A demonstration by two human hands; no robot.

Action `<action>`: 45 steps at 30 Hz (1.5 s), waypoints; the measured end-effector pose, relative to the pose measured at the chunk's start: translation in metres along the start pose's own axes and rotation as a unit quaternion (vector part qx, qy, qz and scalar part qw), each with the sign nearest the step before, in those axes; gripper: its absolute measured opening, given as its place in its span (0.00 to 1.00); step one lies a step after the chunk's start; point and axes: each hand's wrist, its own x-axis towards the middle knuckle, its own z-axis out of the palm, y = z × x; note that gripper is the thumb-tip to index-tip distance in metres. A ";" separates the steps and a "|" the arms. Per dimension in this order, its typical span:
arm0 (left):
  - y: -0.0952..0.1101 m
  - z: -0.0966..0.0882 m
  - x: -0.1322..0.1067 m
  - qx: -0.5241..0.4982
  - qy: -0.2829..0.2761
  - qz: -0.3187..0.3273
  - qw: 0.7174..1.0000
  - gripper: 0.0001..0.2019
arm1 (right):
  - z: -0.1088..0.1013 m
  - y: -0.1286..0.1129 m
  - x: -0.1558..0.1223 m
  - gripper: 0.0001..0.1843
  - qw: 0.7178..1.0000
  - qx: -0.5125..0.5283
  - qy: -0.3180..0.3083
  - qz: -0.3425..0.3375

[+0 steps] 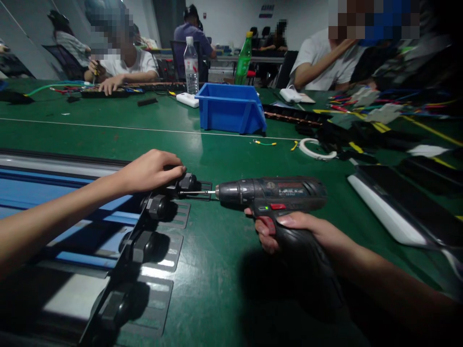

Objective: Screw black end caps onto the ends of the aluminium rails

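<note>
My right hand [289, 226] is wrapped round the grip of a black cordless drill [271, 190], with its fingers at the red trigger. The drill lies level and points left. Its long thin bit [198, 192] reaches the far end of the end plate [119, 262] on a black metal enclosure [72, 226]; the tip's exact contact is hard to see. My left hand [154, 169] is curled over the enclosure's far corner, fingertips partly hidden. Beside it, several black cable glands [157, 207] stick out from the end plate, above slotted mounting tabs [175, 250].
A blue bin [231, 111] stands ahead, near a clear bottle [191, 67] and a green bottle [244, 60]. On the right are a white cable coil [318, 149], wires and a black-and-white case [405, 207]. Across the green table [144, 130], a person's hand [110, 86] touches wired parts.
</note>
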 end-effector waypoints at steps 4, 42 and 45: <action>0.000 0.000 0.000 0.007 0.002 -0.005 1.000 0.19 | -0.007 0.003 0.001 0.21 0.999 0.032 -0.013 0.008; 0.001 0.000 0.002 0.015 -0.002 0.006 1.000 0.17 | 0.012 -0.005 0.001 0.22 0.998 0.017 0.053 0.012; 0.000 0.001 0.002 0.020 0.000 0.004 1.000 0.17 | 0.014 -0.003 0.002 0.21 0.999 0.006 0.048 0.014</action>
